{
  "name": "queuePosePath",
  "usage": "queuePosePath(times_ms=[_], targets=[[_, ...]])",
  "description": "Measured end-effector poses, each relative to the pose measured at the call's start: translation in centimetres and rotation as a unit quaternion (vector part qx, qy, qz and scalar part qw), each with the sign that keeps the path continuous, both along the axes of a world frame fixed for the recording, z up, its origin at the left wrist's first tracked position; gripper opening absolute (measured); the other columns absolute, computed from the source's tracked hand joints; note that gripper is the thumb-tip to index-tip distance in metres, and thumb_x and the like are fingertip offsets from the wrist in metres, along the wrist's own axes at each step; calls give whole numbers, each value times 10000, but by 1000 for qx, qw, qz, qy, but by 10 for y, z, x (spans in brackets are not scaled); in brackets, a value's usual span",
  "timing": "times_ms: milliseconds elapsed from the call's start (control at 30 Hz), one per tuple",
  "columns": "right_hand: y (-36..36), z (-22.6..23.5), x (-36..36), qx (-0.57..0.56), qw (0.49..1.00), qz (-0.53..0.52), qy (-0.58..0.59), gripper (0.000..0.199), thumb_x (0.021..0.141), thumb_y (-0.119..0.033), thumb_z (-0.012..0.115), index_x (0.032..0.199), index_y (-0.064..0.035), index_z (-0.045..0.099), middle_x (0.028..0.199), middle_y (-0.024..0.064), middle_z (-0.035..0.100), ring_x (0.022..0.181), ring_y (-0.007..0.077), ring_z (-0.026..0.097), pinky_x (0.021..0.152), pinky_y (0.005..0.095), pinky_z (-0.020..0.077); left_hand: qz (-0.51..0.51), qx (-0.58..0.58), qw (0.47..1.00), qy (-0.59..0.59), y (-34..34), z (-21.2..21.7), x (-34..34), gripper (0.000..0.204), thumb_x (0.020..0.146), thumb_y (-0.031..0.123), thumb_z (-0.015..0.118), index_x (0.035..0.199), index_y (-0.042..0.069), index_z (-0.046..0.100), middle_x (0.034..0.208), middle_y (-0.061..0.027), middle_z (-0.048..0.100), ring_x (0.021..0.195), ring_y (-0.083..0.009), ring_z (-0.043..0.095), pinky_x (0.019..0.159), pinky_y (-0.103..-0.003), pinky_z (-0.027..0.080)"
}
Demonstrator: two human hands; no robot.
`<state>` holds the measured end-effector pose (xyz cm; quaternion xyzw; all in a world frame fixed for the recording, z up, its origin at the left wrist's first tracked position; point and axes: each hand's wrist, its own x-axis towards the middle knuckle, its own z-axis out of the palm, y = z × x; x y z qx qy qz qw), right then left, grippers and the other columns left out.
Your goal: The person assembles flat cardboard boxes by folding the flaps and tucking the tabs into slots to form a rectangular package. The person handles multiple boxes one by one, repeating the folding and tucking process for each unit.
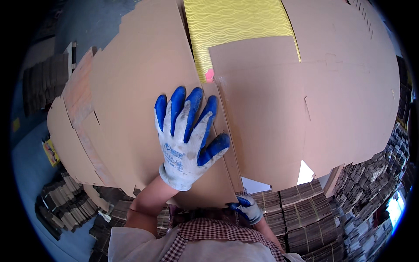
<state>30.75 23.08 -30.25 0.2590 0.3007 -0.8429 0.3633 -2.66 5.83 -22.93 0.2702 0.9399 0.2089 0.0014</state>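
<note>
Our gloved left hand (187, 139) lies flat, fingers spread, on the flat cardboard sheet (148, 100), gripping nothing; the sheet's long axis runs from near to far, tilting slightly left; our right hand (248, 207) pinches its near edge; bundled cardboard stacks (301, 218) sit near right.

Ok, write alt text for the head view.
A left hand in a white-and-blue glove presses flat on a cardboard sheet, while the gloved right hand grips its lower edge. More sheets overlap a yellow patterned surface; bundled cardboard stacks lie below.
</note>
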Motion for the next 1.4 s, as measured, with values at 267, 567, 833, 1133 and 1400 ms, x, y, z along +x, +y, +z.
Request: queuePosePath(times_ms=[267,567,833,1133,1400], targets=[[-2,7,-16,23,998,-23,-51,484,934,-14,646,1392,53,504,1328,102,612,1183,171,586,1032,296,465,-12,-29,1000,0,12,-24,-1,636,826,400,701,1372,99,573,1434,-155,500,1375,-411,397,1141,-628,219],[-9,10,-25,64,995,-6,-71,412,940,3,637,1343,33,556,1230,76,656,1110,150,609,959,280,485,-16,-34,999,10,14,-31,-6,621,824,409,700,1356,106,591,1426,-151,506,1372,-404,403,1141,-627,221],[-8,15,-38,77,993,41,-83,489,946,-16,641,1408,47,490,1325,94,613,1197,166,570,1032,294,457,-17,-37,999,7,14,-36,-6,622,824,406,705,1356,106,592,1434,-147,503,1376,-402,401,1141,-627,222],[-12,12,-36,72,993,7,-91,524,945,-16,645,1435,25,466,1317,84,622,1190,156,570,1032,293,456,-21,-44,999,9,14,-40,-7,619,825,405,705,1359,113,589,1440,-128,503,1381,-397,394,1141,-621,221],[-14,6,-25,4,992,-64,-107,540,942,32,618,1452,20,439,1343,91,599,1185,163,598,1024,296,488,-23,-74,997,28,17,-46,-5,636,815,427,721,1360,130,584,1472,-107,479,1403,-391,366,1143,-617,212]])
